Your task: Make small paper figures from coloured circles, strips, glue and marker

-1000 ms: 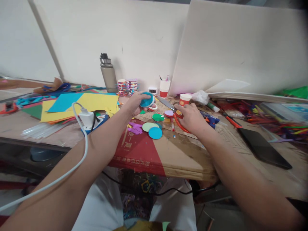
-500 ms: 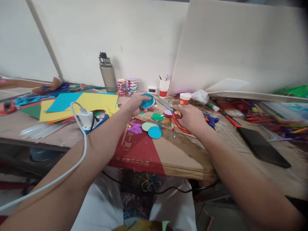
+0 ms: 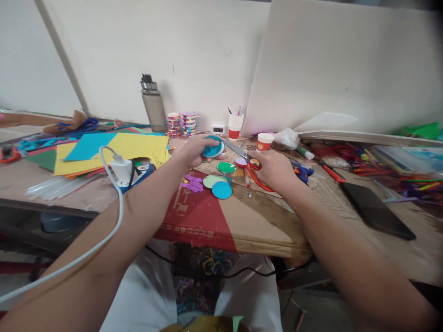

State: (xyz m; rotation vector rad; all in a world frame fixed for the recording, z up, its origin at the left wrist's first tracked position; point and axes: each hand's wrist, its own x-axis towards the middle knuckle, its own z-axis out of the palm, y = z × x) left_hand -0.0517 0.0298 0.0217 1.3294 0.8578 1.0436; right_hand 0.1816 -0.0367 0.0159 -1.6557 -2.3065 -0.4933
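Near the centre of the frame, slightly above the middle, the left hand (image 3: 194,150) curls around a blue paper disc (image 3: 212,146), fingers closed on its edge so that the disc stands tilted above the cardboard-covered table (image 3: 242,216). Just to the right of it, the right hand (image 3: 275,169) is closed through the red handles of a pair of scissors (image 3: 249,166), whose blades point up and left toward the disc (whether the blade tips touch the disc I cannot tell). Below and between the hands lie cut circles: a green circle (image 3: 226,167), a pale green circle (image 3: 210,181) and a blue circle (image 3: 222,190) overlapping it. A paper cup (image 3: 265,142) stands just above the right hand. In the left half of the frame a white charger (image 3: 121,170) sits before yellow paper sheets (image 3: 138,147), and a grey bottle (image 3: 151,103) stands at the wall, upper centre-left. A black phone (image 3: 375,210) lies at the right.
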